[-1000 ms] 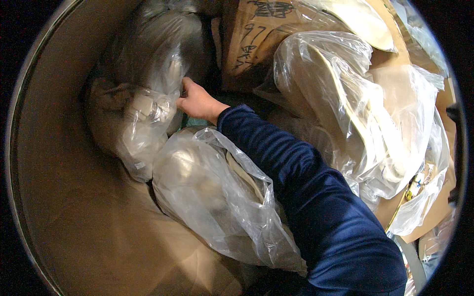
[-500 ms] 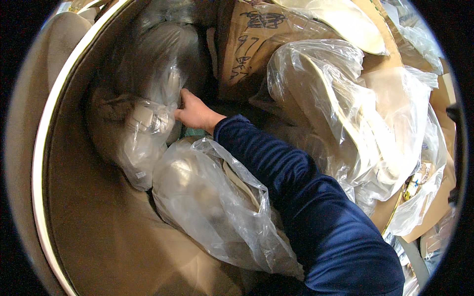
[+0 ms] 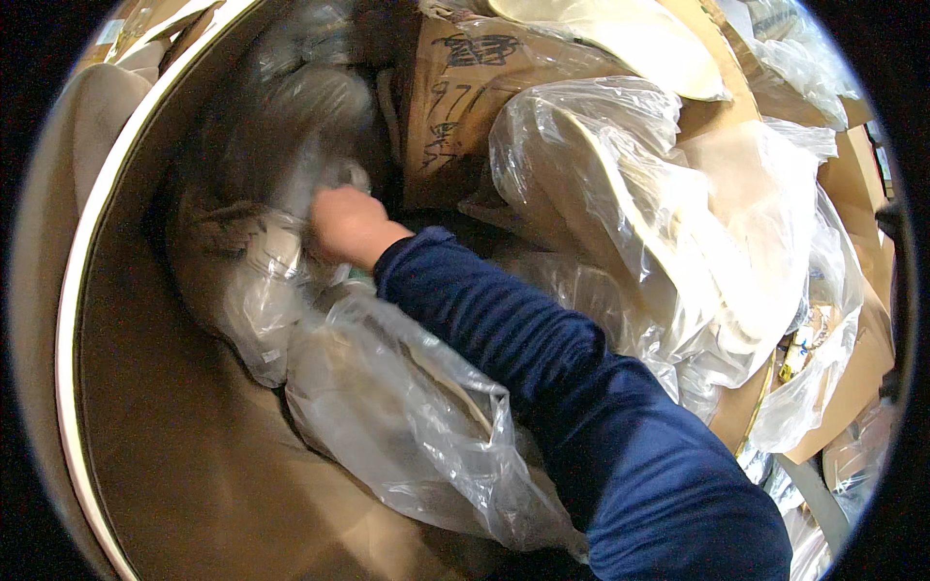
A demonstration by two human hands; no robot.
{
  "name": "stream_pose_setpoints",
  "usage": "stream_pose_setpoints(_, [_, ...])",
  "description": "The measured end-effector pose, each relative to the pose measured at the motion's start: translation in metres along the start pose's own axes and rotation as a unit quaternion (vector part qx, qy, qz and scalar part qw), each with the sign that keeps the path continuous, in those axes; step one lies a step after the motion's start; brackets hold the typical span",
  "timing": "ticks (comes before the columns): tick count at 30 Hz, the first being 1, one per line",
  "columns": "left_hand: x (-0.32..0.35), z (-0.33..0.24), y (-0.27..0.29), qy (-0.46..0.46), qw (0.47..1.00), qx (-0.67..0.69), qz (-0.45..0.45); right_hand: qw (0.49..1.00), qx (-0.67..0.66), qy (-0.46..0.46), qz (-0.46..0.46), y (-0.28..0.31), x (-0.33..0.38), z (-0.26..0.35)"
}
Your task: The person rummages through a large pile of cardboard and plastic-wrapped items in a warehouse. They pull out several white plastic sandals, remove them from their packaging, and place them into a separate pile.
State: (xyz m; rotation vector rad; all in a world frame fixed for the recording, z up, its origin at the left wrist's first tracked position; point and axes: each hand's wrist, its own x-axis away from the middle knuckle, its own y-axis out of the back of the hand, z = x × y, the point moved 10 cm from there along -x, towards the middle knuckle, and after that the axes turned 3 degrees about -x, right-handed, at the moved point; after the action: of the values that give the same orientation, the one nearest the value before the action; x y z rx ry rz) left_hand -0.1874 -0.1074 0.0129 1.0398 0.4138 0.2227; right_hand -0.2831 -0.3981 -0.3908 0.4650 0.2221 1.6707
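My right hand (image 3: 351, 227), at the end of a navy sleeve (image 3: 542, 349), reaches deep into a large round brown container (image 3: 184, 426). Its fingers are curled closed on the clear plastic of a bag (image 3: 325, 116) that wraps a rounded, darker shape; motion blurs them slightly. Just left of the hand lies a second clear bag (image 3: 260, 290) with pale contents. Nearer to me is a bigger clear bag (image 3: 387, 407), partly under my forearm, with a beige curved piece inside. My left hand is out of view.
A brown cardboard box (image 3: 465, 107) with black handwriting stands at the back. To the right, clear bags (image 3: 620, 203) hold cream curved panels, and a bare cream panel (image 3: 630, 39) lies above them. The container's pale rim (image 3: 73, 281) curves along the left.
My right hand has moved a little left and its fingers have curled in closer on the plastic. The whole view has shifted slightly, with the box and right-hand bags sitting further left.
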Motion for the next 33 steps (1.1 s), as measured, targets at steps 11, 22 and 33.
stream_pose_setpoints(11, [0.000,0.001,-0.008,0.058,0.998,-0.010,0.038,0.823,-0.413,0.379,-0.090,-0.021,0.157,0.273])
stream_pose_setpoints(22, [0.024,0.017,0.002,0.050,0.988,0.143,-0.024,0.840,-0.239,0.488,0.014,-0.020,0.162,0.283])
stream_pose_setpoints(33, [0.074,0.024,0.007,0.264,0.960,0.001,0.089,0.793,0.408,0.290,0.347,-0.058,0.297,0.066])
